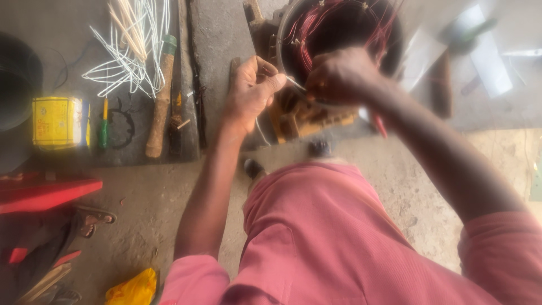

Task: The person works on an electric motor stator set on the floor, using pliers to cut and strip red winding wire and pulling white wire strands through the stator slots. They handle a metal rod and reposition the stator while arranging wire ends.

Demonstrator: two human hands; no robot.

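Nearest to us is our pink shirt (339,237), and both forearms reach forward over a rough concrete floor (141,209). Our left hand (251,90) is curled, the thumb and fingers pinching something thin and pale at the rim of the motor stator (339,34); what it is exactly we cannot tell, because the picture is blurred. Our right hand (339,76) is closed in a loose fist over the same rim, touching the reddish copper winding wires (316,28) inside the round metal housing.

The stator stands on the floor just in front of us. We judge it heavy and stiff, so it is better held by the metal rim. The copper wires look thin and springy, and their coating may scratch easily; they should be taken gently, near the slot.

Further left on a dark mat lie a green screwdriver (104,127), a wooden-handled tool (161,107), a yellow box (59,121) and a bundle of white sleeves (135,51). The place looks like a simple workshop.
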